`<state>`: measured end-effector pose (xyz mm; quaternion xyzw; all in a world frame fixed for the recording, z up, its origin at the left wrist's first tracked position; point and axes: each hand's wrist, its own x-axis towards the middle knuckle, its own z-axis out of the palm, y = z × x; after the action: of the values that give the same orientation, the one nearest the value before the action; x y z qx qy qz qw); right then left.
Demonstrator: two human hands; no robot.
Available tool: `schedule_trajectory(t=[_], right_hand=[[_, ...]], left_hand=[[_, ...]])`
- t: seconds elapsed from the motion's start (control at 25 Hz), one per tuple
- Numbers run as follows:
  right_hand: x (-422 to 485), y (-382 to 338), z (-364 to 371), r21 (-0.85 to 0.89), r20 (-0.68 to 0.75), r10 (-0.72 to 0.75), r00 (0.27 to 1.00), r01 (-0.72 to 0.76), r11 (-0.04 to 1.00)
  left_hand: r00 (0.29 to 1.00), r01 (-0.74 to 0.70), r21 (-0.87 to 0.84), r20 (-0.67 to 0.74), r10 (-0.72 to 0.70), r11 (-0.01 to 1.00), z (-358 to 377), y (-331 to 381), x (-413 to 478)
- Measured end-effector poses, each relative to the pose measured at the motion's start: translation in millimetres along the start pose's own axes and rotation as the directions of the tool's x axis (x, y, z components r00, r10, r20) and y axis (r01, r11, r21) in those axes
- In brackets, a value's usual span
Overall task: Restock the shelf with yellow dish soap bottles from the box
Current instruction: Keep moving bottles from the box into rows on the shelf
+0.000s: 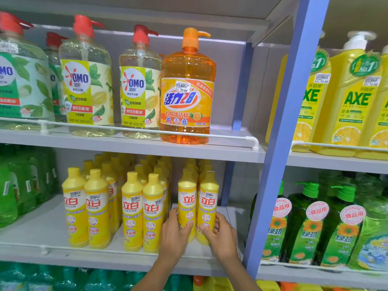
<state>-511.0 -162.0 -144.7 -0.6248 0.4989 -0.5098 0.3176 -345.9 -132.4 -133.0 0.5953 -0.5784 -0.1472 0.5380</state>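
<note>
At lower centre, the left grip (174,236) is curled round one yellow dish soap bottle (186,198) and the right grip (220,238) round its twin (208,199), low down, seemingly so both are steadied upright on the shelf (42,232)

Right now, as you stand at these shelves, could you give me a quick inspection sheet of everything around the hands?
Surface: grey middle shelf, bare patch left of the yellow rows.
Job's things: yellow soap bottles in three double rows; box not in view.
Clutter: nothing seen.
Hands: left hand grips the left front bottle of the rightmost row; right hand grips the right front bottle beside it; both bottles upright.
Cables: nothing seen.
Surroundings: OMO pump bottles and an orange pump bottle above; green bottles left; AXE bottles and green pump bottles right of the blue post.
</note>
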Motion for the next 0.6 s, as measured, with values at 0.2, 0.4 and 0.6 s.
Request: schedule_trajectory(t=[0.2,0.4,0.6], right_hand=[[-0.5,-1.6,-0.7,0.003,0.006,-0.024,1.000,0.024,1.000],[-0.5,0.4,0.3,-0.002,0.006,-0.036,0.999,0.036,0.999],[-0.2,-0.2,-0.2,0.004,0.015,-0.048,0.999,0.048,0.999]], left_hand=[[1.000,-0.024,-0.008,0.000,0.024,1.000,0.8,-6.6,3.1],[0.997,-0.064,0.026,-0.034,0.065,0.998,4.3,-5.9,0.7],[0.994,-0.097,0.049,-0.041,0.099,0.994,4.9,-5.9,0.6]])
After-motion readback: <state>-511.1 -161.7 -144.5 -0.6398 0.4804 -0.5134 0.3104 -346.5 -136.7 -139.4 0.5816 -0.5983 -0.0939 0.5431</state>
